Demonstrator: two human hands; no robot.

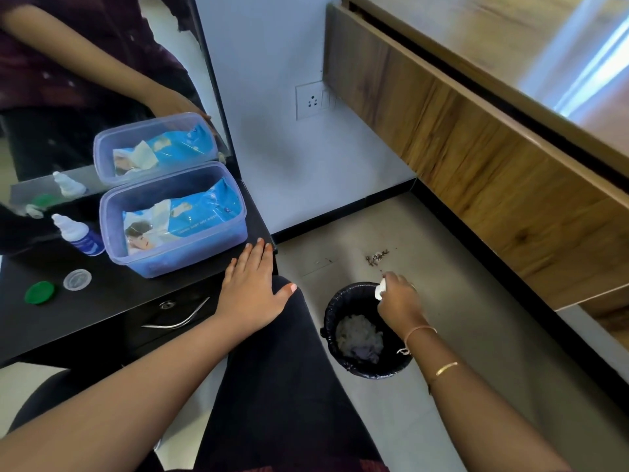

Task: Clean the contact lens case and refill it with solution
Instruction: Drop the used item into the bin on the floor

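the left hand (253, 289) lies flat, palm down, fingers together and thumb spread, on the edge of the black table (112, 301). the right hand (398, 299) reaches down over the black bin (366, 330), fingers pinched on a small white object (380, 288), perhaps the lens case body. a green cap (40, 292) and a clear cap (77, 279) lie on the table, near the solution bottle (79, 235) and the blue tub (177, 221) of wipes.

Left hand (253, 287) flat, palm down, fingers extended and together, thumb splayed; forearm reaches forward from lower left. Right hand (398, 296) lower, knuckles up, fingers curled, pinching small white object at fingertips; wrist bent, thin bracelets on forearm.
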